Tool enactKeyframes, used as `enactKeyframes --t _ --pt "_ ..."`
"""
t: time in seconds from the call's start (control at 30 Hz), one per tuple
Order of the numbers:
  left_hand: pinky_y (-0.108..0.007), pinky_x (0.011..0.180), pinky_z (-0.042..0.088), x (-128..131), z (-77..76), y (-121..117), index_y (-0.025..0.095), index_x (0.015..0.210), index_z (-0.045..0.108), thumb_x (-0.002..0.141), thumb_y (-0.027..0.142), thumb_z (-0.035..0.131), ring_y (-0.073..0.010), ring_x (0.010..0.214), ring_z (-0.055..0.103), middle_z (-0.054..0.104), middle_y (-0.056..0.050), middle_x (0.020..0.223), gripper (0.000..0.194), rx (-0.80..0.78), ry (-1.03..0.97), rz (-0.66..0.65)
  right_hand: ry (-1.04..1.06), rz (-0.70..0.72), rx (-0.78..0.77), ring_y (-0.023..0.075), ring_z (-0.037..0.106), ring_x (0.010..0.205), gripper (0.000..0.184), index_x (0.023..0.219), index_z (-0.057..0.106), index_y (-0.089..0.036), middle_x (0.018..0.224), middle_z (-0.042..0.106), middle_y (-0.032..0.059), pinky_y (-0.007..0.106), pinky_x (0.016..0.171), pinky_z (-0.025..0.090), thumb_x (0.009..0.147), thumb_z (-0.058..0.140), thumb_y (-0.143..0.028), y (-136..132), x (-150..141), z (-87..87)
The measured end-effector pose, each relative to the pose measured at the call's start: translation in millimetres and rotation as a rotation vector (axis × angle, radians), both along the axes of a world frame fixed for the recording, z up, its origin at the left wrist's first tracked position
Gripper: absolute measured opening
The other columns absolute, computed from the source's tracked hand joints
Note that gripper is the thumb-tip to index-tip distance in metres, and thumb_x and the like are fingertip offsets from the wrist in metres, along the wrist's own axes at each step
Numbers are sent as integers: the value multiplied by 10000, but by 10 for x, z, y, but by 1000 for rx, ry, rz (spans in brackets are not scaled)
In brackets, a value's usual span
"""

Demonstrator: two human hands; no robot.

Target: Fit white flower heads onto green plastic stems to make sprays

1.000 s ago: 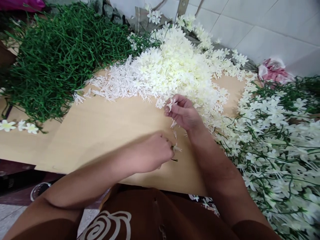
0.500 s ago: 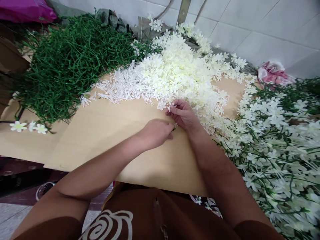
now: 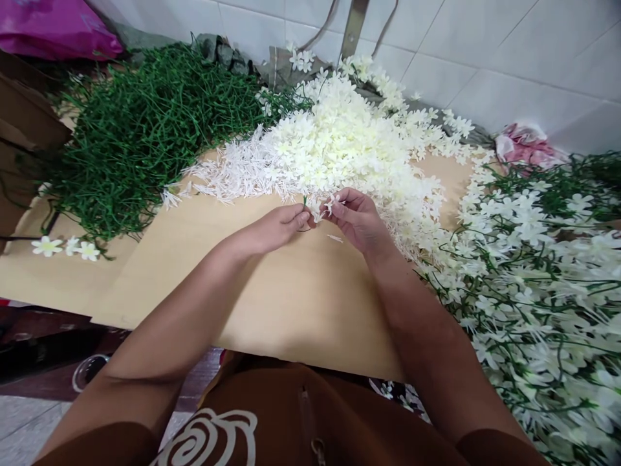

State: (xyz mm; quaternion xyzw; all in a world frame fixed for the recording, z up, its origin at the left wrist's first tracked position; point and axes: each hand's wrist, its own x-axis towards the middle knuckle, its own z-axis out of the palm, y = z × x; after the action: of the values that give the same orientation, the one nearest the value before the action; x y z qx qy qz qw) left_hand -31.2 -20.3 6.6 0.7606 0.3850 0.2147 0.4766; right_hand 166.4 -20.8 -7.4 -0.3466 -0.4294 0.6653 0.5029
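My left hand (image 3: 284, 226) is closed in a pinch on a thin green plastic stem (image 3: 305, 201), whose tip pokes up above the fingers. Close beside it, my right hand (image 3: 356, 217) pinches a small white artificial flower (image 3: 332, 206) between thumb and fingers. The two hands almost meet above the brown cardboard (image 3: 272, 291). A loose white stamen piece (image 3: 334, 239) lies on the board just below the right fingers. Behind the hands rises a heap of cream-white flower heads (image 3: 354, 139), with white stamen pieces (image 3: 233, 171) spread along its left side.
A big pile of green stems (image 3: 160, 123) fills the back left. Assembled white flowers on stems (image 3: 543, 304) cover the right side. Several flowers (image 3: 47, 246) lie at the far left. A pink cloth (image 3: 526, 149) and a magenta bag (image 3: 58, 29) sit by the tiled wall (image 3: 485, 52).
My left hand has moved up and left, its green stem now upright near the right fingers. The right hand has stayed nearly in place. A stamen piece now shows on the cardboard.
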Motion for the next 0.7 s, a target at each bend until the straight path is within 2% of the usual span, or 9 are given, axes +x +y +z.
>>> enactKeyframes --t 0.13,0.23,0.4,0.53,0.7 --pt "-281 753 456 11 39 -14 150 802 576 873 680 327 -139 740 539 602 -42 782 590 -45 5 -31 -27 -30 33 88 645 763 349 694 632 -210 769 692 -35 255 811 544 538 898 -375 -5 -43 31" --pt "-262 700 433 41 54 -19 157 775 564 880 673 323 -128 687 503 558 -19 717 579 -37 -22 -23 -9 -3 11 90 652 763 329 706 630 -209 778 697 -33 276 825 554 568 887 -363 2 -43 17" --pt "-242 672 400 73 -1 18 162 786 528 863 520 481 -111 675 465 516 2 718 369 -51 -140 -17 20 49 -63 95 650 656 361 705 607 -191 694 680 -33 269 706 569 561 890 -364 12 -47 -35" --pt "-231 588 344 79 -42 25 175 691 470 865 424 468 -96 600 388 429 24 640 304 -91 -122 29 24 80 -98 80 627 594 342 697 621 -187 657 681 -39 227 625 551 560 892 -345 25 -40 -63" --pt "-245 617 353 72 -61 28 170 673 489 828 332 421 -113 636 429 467 14 653 234 -8 -54 125 -9 113 -125 84 652 614 314 694 646 -185 651 691 -33 220 640 568 571 887 -344 22 -45 -62"
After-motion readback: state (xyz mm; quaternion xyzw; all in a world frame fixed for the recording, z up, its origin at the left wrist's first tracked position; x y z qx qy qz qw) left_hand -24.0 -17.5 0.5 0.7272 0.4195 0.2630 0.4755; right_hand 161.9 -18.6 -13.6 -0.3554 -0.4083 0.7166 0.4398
